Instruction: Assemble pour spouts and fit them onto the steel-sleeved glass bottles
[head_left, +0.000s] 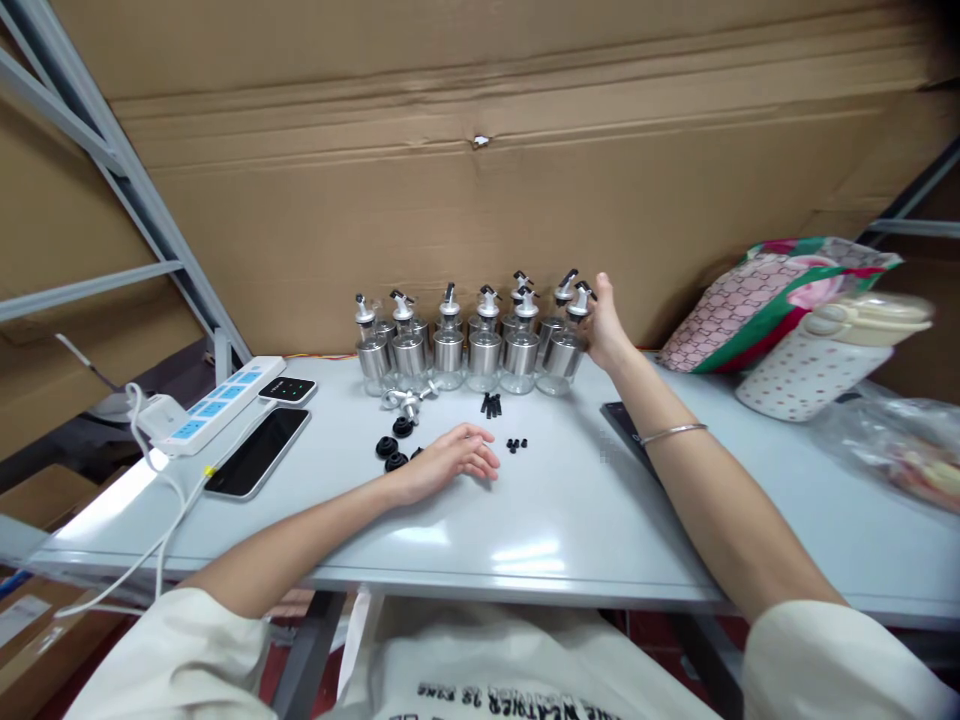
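Observation:
Several glass bottles with steel bands and pourer tops, one of them a front bottle [484, 356], stand in rows at the back of the table. My right hand [604, 325] is at the rightmost front bottle [564, 355], its thumb up and its other fingers hidden behind the bottle's upper part. My left hand [450, 464] rests on the table, fingers loosely curled and apart, holding nothing. Beside it lie black round caps [387, 447], partly covered by the hand. Silver pourer parts [409, 402], thin black pieces [491, 405] and small black bits [517, 444] lie before the bottles.
On the left are a power strip [225, 402], a phone [259, 453], a small black-faced device [287, 390] and white cables. A dark phone [630, 435] lies under my right forearm. At right are a patterned bag [742, 310], a dotted cup [817, 365] and a plastic bag [900, 450].

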